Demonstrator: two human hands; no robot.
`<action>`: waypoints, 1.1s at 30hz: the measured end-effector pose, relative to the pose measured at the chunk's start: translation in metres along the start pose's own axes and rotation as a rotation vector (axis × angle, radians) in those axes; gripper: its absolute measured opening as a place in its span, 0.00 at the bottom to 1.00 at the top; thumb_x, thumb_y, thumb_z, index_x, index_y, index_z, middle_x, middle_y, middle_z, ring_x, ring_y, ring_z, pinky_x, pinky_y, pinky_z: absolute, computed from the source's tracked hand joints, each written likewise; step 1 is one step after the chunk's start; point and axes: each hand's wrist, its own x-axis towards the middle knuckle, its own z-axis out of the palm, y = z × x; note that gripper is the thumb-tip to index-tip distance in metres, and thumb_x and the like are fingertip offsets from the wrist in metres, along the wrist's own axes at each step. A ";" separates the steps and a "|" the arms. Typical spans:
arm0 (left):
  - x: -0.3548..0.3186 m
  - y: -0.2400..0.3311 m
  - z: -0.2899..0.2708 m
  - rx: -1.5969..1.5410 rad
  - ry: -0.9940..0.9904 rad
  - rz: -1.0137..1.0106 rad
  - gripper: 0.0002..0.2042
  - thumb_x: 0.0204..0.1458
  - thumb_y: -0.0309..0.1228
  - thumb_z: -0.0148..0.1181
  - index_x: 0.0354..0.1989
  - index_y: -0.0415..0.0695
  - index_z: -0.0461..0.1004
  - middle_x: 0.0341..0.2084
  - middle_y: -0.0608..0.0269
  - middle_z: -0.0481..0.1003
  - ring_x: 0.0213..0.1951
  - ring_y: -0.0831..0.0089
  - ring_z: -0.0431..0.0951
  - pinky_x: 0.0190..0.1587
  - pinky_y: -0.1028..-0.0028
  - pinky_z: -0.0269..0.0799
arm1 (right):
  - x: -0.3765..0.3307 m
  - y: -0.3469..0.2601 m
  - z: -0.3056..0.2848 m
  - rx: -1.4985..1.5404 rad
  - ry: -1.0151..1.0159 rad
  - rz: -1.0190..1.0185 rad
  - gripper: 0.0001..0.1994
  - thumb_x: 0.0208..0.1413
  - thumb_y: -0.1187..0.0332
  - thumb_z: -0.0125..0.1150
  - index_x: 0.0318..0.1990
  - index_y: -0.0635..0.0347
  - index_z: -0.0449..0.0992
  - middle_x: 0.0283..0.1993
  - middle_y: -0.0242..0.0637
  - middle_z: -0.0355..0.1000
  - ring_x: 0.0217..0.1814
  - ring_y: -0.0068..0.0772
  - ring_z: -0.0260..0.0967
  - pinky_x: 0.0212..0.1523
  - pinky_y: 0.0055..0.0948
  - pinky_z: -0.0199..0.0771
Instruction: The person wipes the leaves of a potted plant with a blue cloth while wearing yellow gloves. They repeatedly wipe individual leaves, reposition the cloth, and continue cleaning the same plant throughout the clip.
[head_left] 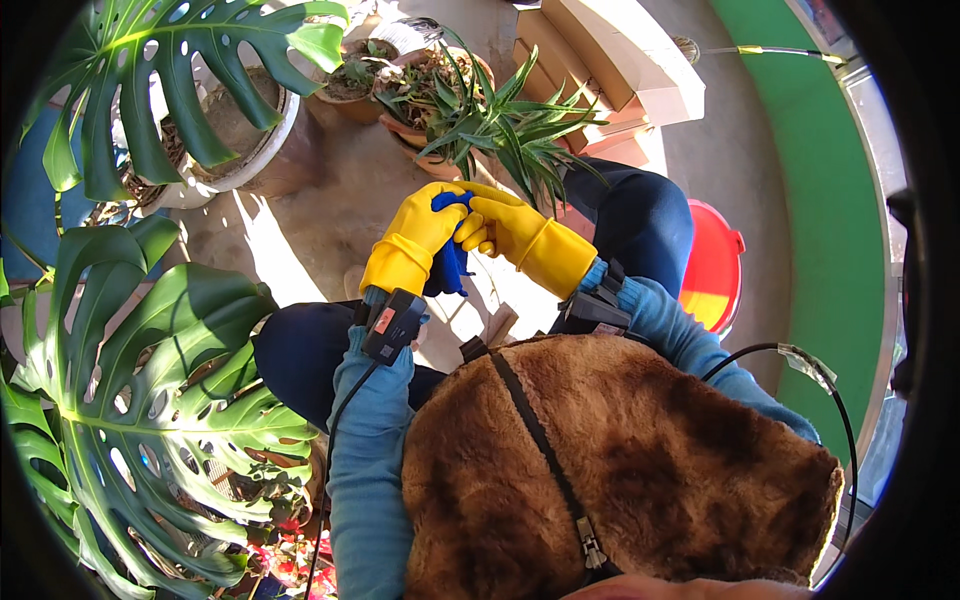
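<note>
My left hand, in a yellow rubber glove, is closed round a blue cloth that hangs below its fingers. My right hand, gloved the same way, meets it from the right. Its index finger reaches over to the left hand, and the other fingers curl against the upper part of the cloth. Both hands are above the floor between my bent knees. Just beyond them is a potted aloe-like plant with long spiky leaves. The tips of the left fingers are partly hidden by the cloth and the right hand.
Large split-leaf plants crowd the left side. At the upper left stand a big white-rimmed pot and a smaller clay pot. Cardboard boxes lie at the back. A red bucket stands beside my right knee, near a green band.
</note>
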 end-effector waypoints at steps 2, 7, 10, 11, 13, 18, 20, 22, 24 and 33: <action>-0.012 -0.006 0.003 -0.086 0.019 0.035 0.13 0.59 0.26 0.63 0.51 0.38 0.77 0.42 0.59 0.81 0.42 0.72 0.79 0.49 0.73 0.76 | -0.011 0.000 -0.001 -0.033 -0.017 0.014 0.25 0.72 0.62 0.49 0.74 0.53 0.59 0.41 0.48 0.82 0.35 0.39 0.82 0.28 0.27 0.75; -0.030 -0.022 0.007 0.028 0.103 -0.038 0.14 0.59 0.28 0.63 0.53 0.39 0.77 0.44 0.57 0.81 0.44 0.69 0.81 0.49 0.71 0.79 | -0.030 0.001 -0.011 -0.117 0.029 -0.068 0.18 0.73 0.66 0.46 0.65 0.58 0.72 0.41 0.47 0.83 0.35 0.34 0.84 0.29 0.19 0.77; -0.033 -0.032 0.010 -0.011 0.088 -0.035 0.14 0.59 0.28 0.64 0.53 0.39 0.76 0.44 0.57 0.81 0.43 0.69 0.81 0.48 0.70 0.80 | -0.037 0.001 -0.018 -0.154 0.060 -0.006 0.20 0.74 0.64 0.47 0.67 0.63 0.69 0.45 0.49 0.81 0.39 0.31 0.82 0.37 0.21 0.78; -0.033 -0.035 0.011 0.006 0.099 -0.044 0.15 0.59 0.28 0.64 0.53 0.39 0.76 0.44 0.57 0.81 0.42 0.69 0.82 0.47 0.70 0.80 | -0.038 0.002 -0.018 -0.167 0.085 -0.003 0.19 0.74 0.64 0.48 0.65 0.64 0.70 0.45 0.48 0.81 0.40 0.33 0.82 0.41 0.23 0.81; -0.032 -0.041 0.015 -0.033 0.076 -0.069 0.16 0.58 0.31 0.64 0.53 0.41 0.77 0.44 0.56 0.81 0.44 0.66 0.81 0.51 0.69 0.78 | -0.043 0.001 -0.016 -0.233 0.073 -0.053 0.18 0.73 0.65 0.48 0.64 0.64 0.71 0.45 0.47 0.81 0.42 0.32 0.82 0.45 0.24 0.81; -0.031 -0.054 0.023 -0.043 0.070 -0.001 0.16 0.57 0.32 0.65 0.53 0.40 0.77 0.43 0.57 0.81 0.44 0.67 0.81 0.51 0.69 0.77 | -0.060 0.002 -0.003 -0.528 0.122 -0.202 0.17 0.73 0.67 0.48 0.62 0.64 0.72 0.47 0.44 0.80 0.49 0.32 0.80 0.52 0.28 0.79; -0.031 -0.059 0.025 -0.084 0.044 -0.020 0.16 0.57 0.32 0.65 0.52 0.40 0.77 0.43 0.57 0.81 0.43 0.68 0.80 0.51 0.69 0.77 | -0.066 0.006 0.002 -0.642 0.115 -0.272 0.17 0.72 0.67 0.46 0.61 0.66 0.71 0.46 0.43 0.79 0.52 0.34 0.78 0.54 0.29 0.77; -0.033 -0.065 0.027 -0.171 0.027 -0.137 0.17 0.57 0.32 0.65 0.53 0.40 0.75 0.43 0.56 0.81 0.42 0.67 0.81 0.49 0.69 0.79 | -0.071 0.009 0.003 -0.692 0.121 -0.307 0.19 0.72 0.63 0.47 0.60 0.66 0.72 0.46 0.42 0.79 0.51 0.30 0.77 0.51 0.26 0.76; -0.034 -0.070 0.031 -0.253 -0.021 -0.181 0.17 0.58 0.32 0.65 0.54 0.40 0.75 0.44 0.56 0.81 0.42 0.66 0.81 0.48 0.68 0.79 | -0.079 0.006 -0.001 -0.772 0.161 -0.311 0.19 0.71 0.61 0.47 0.60 0.63 0.73 0.47 0.42 0.79 0.49 0.29 0.78 0.45 0.26 0.77; -0.048 -0.077 0.028 -0.345 0.111 -0.240 0.16 0.61 0.32 0.63 0.55 0.40 0.75 0.47 0.54 0.80 0.46 0.62 0.80 0.51 0.65 0.78 | -0.085 0.019 0.015 -0.909 0.090 -0.385 0.21 0.72 0.61 0.52 0.64 0.64 0.70 0.62 0.44 0.71 0.62 0.38 0.72 0.61 0.32 0.72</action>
